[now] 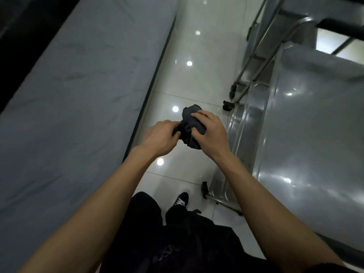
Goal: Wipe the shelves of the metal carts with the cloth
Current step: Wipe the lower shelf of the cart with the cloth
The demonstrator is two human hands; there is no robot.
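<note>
I hold the dark cloth (192,128) bunched in mid-air, left hand (160,137) and right hand (211,133) both gripping it, with the metal cart (307,134) just right of my right hand; a loose bundle could slip to the floor (197,56).

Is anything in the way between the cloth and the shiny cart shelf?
Nothing visible is. Both the left hand and right hand hold the dark cloth over the floor, and the metal cart's top shelf lies bare just to its right.
</note>
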